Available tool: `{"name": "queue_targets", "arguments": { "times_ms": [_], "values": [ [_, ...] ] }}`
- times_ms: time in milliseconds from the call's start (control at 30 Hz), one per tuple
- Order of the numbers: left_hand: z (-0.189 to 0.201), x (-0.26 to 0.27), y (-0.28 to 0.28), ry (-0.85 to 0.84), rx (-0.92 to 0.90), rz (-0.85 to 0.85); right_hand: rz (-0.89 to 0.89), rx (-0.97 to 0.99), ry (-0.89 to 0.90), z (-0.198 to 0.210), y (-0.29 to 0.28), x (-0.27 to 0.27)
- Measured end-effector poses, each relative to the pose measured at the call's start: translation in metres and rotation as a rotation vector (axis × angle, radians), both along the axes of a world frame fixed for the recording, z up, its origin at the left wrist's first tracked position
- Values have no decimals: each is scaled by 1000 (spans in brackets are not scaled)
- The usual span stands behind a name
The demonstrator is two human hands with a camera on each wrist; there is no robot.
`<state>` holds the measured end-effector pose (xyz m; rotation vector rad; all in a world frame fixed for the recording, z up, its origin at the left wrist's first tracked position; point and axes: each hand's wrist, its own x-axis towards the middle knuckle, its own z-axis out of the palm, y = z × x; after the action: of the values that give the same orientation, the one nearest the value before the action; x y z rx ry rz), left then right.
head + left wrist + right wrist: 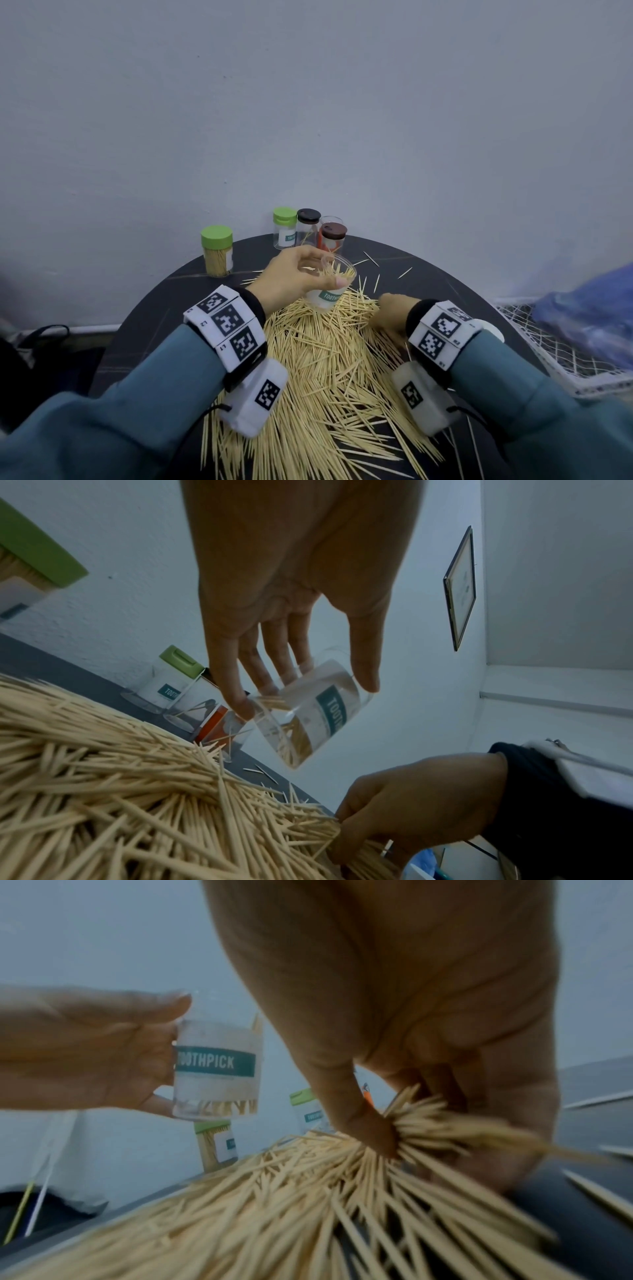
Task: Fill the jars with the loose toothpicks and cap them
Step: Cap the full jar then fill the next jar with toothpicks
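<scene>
The left hand [291, 277] grips an uncapped jar [330, 286] tilted, mouth up and rightward, while the right hand [390, 313] pinches a bunch from the toothpicks [329, 359].

A round dark table [144, 329] carries a broad heap of loose toothpicks [329, 359] across its middle and near side. At its far edge stand a full green-lidded jar [217, 251] at left and a cluster of jars [310, 229] further right.
</scene>
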<state>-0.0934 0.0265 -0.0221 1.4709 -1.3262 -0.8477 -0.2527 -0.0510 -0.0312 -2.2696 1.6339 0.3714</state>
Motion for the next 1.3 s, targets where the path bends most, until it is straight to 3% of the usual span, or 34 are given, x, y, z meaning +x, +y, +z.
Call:
{"name": "queue_targets", "arguments": {
  "times_ms": [100,233,467,667,767,933,1133,1200,1300],
  "values": [
    [-1,0,-1,-4,8,-5,-30,121,-88,0,-7,-8],
    [-1,1,-1,-5,15,-11,-198,441,-427,0,-15,-19],
    [-3,-1,0,-20,25,-36,-149,640,-712,2,-23,-34],
    [-2,-4,2,-26,40,-65,-100,652,-778,7,-24,-37],
    [-2,-6,4,-43,39,-80,-111,649,-899,9,-21,-34],
    [-4,-11,6,-66,51,-104,-88,666,-1309,18,-17,-26],
    [-6,-18,7,-39,85,-128,-75,485,-1833,40,-4,-12],
    [-6,-22,8,-30,90,-141,-38,444,-1894,41,4,-9],
    [-4,-25,9,2,95,-158,52,381,-1814,32,13,-6]
  ]
}}
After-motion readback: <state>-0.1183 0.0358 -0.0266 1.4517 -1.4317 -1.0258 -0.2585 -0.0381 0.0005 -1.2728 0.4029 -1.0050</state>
